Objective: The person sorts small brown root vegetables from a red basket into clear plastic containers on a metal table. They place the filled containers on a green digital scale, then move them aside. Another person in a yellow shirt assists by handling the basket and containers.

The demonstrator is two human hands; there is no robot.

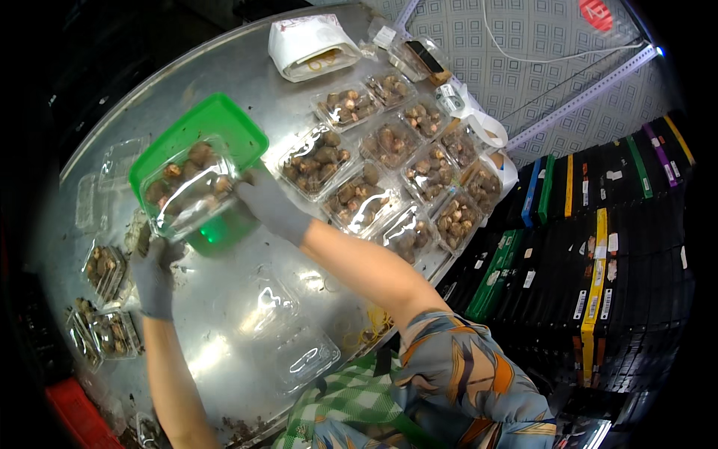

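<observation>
A clear plastic clamshell box [190, 188] full of brown taro-like corms is held above a green plastic tray [247, 126]. My right hand [272, 205], in a grey glove, grips its right end. My left hand [152, 269], gloved alike, is at the box's lower left corner, its fingers partly hidden and blurred. Right of the tray, filled clear boxes [314, 163] stand in rows on the metal table [224, 314]. Below my right forearm lies an empty clear box [305, 359].
More filled boxes [115, 334] and empty ones [92, 202] lie at the left. Yellow rubber bands [374, 328] are near the front edge. A white bag [308, 47] and a phone [424, 56] are at the back. Stacked black crates [639, 241] stand right, a red crate [81, 412] lower left.
</observation>
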